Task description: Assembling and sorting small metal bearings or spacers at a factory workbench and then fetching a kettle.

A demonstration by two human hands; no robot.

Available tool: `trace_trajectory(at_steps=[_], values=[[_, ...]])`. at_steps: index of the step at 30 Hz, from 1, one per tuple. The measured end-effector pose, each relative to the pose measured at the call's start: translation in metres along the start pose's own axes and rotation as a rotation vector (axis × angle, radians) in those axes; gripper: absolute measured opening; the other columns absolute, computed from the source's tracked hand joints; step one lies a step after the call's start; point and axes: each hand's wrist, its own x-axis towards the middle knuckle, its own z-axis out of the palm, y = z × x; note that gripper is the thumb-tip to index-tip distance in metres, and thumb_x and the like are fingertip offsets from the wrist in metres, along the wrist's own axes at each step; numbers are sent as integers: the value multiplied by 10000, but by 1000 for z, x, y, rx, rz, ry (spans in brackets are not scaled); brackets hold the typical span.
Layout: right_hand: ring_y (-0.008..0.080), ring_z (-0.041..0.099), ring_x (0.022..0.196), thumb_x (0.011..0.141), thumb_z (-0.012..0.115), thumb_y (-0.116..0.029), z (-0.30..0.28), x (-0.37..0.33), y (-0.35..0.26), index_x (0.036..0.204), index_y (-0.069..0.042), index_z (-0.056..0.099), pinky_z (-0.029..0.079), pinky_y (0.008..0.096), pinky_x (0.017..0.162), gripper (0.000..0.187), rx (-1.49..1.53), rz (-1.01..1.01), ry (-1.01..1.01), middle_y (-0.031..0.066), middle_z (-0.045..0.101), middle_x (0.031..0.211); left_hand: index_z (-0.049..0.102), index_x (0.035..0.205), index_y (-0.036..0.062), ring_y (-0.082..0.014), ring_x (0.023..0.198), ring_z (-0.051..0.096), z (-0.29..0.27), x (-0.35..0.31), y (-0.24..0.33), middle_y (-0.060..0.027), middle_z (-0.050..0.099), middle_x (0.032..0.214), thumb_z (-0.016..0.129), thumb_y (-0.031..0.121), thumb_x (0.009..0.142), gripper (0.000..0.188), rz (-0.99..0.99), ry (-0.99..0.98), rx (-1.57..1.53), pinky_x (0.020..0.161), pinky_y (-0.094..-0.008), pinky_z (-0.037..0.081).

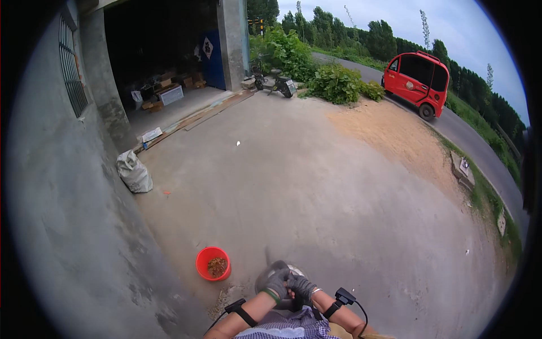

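My left hand [276, 282] and my right hand [301, 286], both in grey fingerless gloves, meet close in front of my body. Their fingers are closed and pressed together at the tips; whatever is between them is too small to make out. Just beneath them sits a round, shiny metal basin [295, 270], mostly covered by the hands, so its contents are hidden. To the left, a red bucket [201, 263] stands on the concrete with a heap of small brownish pieces [217, 267] inside.
Small scraps [226, 299] lie on the ground below the bucket. A white sack [134, 172] leans on the grey wall [68, 209] at left. Farther off are a dark garage with boxes [171, 94], a parked scooter [276, 86], bushes, and a red three-wheeled vehicle [416, 85] on the road.
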Motion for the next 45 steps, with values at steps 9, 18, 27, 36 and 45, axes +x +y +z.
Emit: trace_trajectory(at_steps=[9,18,27,36,45], values=[[175,512,459,834,602,-193,-204,235,-77,797,-32,539,427,311,444,176,283,29,-17,66,519,556,646,946,74,-219,721,598,71,184,244,-91,646,795,571,276,875,227,441,335,512,708,-367,496],[204,561,609,770,622,-142,-401,497,-33,745,-94,577,477,353,588,71,553,317,324,46,537,620,680,949,80,-273,762,651,-236,165,442,-140,680,893,519,340,890,312,201,1700,832,689,-392,501],[211,543,581,764,612,-156,-510,740,-194,751,-94,573,454,353,567,74,534,486,596,45,546,641,670,1080,165,-274,1109,590,-342,210,614,-125,628,1162,484,289,862,312,-686,1161,1349,934,-409,463],[223,540,573,761,616,-166,-554,1000,-399,778,-94,574,463,369,559,85,517,511,564,50,544,659,686,1002,130,-299,1059,602,-408,397,1005,-133,644,1105,524,334,799,330,-160,1324,1435,905,-413,469],[236,536,565,759,620,-176,-586,1280,-575,806,-94,574,472,384,552,106,494,605,470,54,541,678,673,1041,116,-268,1105,591,-416,432,1209,-121,640,1138,632,237,748,320,-340,1121,1556,941,-399,468]])
